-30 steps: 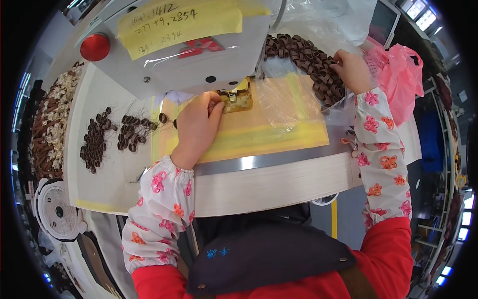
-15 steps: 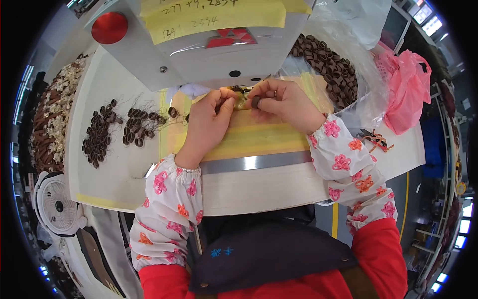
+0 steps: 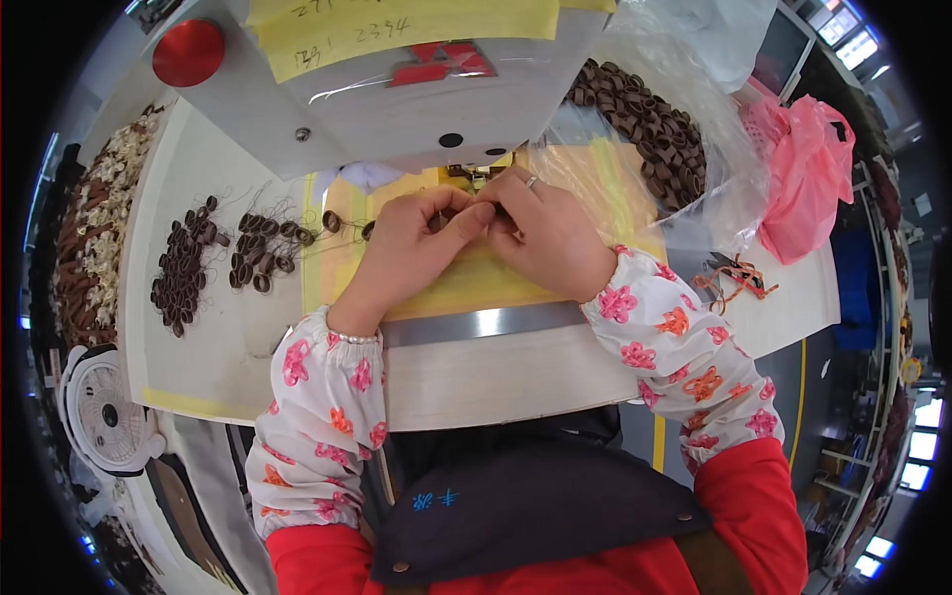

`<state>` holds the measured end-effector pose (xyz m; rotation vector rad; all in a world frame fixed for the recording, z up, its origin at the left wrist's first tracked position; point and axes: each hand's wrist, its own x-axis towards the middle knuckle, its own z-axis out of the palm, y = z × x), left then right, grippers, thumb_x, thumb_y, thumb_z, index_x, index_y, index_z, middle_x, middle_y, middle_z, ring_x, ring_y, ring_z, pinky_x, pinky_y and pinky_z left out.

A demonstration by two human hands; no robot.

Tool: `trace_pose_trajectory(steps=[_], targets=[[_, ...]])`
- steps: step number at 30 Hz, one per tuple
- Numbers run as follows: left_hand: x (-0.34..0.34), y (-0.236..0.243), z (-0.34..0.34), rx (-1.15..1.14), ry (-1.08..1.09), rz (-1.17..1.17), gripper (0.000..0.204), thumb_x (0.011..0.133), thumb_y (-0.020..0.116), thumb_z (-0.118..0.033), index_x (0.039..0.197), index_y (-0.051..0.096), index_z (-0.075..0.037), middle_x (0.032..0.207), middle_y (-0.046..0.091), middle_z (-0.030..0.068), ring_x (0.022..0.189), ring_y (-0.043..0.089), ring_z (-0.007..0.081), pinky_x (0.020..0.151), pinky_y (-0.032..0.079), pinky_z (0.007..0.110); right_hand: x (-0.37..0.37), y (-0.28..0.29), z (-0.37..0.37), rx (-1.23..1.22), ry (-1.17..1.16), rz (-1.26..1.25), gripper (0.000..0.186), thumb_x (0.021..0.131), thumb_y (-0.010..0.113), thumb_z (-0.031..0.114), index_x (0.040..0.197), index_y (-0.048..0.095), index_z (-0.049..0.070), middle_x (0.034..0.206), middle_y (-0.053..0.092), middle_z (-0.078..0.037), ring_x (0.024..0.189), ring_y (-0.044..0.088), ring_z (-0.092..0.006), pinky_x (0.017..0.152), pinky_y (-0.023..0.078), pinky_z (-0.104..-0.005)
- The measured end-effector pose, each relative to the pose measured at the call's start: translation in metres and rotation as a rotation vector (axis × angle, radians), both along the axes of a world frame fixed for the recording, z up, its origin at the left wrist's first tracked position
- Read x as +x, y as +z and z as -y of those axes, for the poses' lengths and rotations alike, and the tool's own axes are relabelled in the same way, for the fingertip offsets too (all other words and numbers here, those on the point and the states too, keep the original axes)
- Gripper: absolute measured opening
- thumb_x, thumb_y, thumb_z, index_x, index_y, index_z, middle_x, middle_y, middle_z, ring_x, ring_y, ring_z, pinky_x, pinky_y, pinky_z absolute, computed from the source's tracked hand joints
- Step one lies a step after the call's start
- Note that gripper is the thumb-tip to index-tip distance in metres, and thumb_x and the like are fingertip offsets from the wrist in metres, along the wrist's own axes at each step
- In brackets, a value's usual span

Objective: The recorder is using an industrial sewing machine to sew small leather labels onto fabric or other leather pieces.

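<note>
My left hand [image 3: 412, 243] and my right hand [image 3: 551, 234] meet in front of the sewing machine's needle area [image 3: 474, 177]. Both are closed, fingertips pressed together. A dark edge of a small brown loop [image 3: 499, 210] shows between the right fingers; the rest of it is hidden. What the left fingers pinch, if anything, is covered by the hand itself. Just left of my left hand, a couple of brown loops [image 3: 331, 221] trail thread. Farther left lie two clusters of similar loops [image 3: 188, 260] with loose thread ends.
The grey-white machine head [image 3: 397, 109] stands over the work. Many brown loops [image 3: 669, 149] fill a clear plastic bag at right, beside a pink bag [image 3: 808, 183]. Thread snips with orange cord [image 3: 739, 275] lie near the right edge. A white fan [image 3: 109, 412] stands at left.
My right hand has moved left and turned inward with the loop, and the hands now touch. The whole view has shifted slightly.
</note>
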<state>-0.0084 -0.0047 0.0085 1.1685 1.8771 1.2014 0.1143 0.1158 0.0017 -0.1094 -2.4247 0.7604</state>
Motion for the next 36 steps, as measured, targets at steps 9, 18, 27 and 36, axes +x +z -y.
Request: trace_pose_trajectory(steps=[9, 18, 27, 36], targets=[[-0.005, -0.008, 0.002, 0.109, -0.059, 0.139, 0.027, 0.086, 0.055, -0.024, 0.096, 0.060, 0.000, 0.064, 0.050, -0.0036, 0.060, 0.042, 0.0049, 0.055, 0.036, 0.020, 0.000, -0.004, 0.001, -0.308, 0.059, -0.083, 0.018, 0.070, 0.058, -0.003, 0.088, 0.055, 0.001, 0.084, 0.054, -0.011, 0.067, 0.057, -0.0235, 0.059, 0.047, -0.0298], [-0.005, -0.005, 0.002, 0.071, -0.042, 0.115, 0.024, 0.085, 0.057, -0.022, 0.093, 0.061, 0.000, 0.065, 0.051, -0.0038, 0.060, 0.042, 0.0041, 0.055, 0.036, 0.019, 0.003, 0.001, -0.004, -0.350, 0.036, -0.026, 0.019, 0.072, 0.057, -0.006, 0.087, 0.061, 0.002, 0.081, 0.054, -0.010, 0.067, 0.057, -0.0219, 0.059, 0.047, -0.0279], [-0.004, -0.006, 0.002, 0.084, -0.082, 0.081, 0.023, 0.083, 0.058, -0.023, 0.089, 0.063, -0.001, 0.063, 0.052, -0.0006, 0.058, 0.043, 0.0053, 0.054, 0.037, 0.021, 0.001, -0.003, -0.006, -0.223, 0.120, -0.079, 0.025, 0.072, 0.057, -0.005, 0.097, 0.058, 0.000, 0.087, 0.055, -0.010, 0.070, 0.059, -0.0215, 0.062, 0.049, -0.0270], [0.002, -0.004, -0.001, 0.060, -0.053, -0.122, 0.025, 0.077, 0.062, -0.023, 0.083, 0.061, 0.001, 0.057, 0.053, 0.0052, 0.051, 0.046, 0.0111, 0.049, 0.037, 0.026, 0.004, 0.004, 0.004, 0.248, 0.123, 0.026, 0.033, 0.072, 0.055, 0.006, 0.104, 0.046, 0.003, 0.090, 0.053, -0.012, 0.072, 0.058, -0.0291, 0.057, 0.048, -0.0361]])
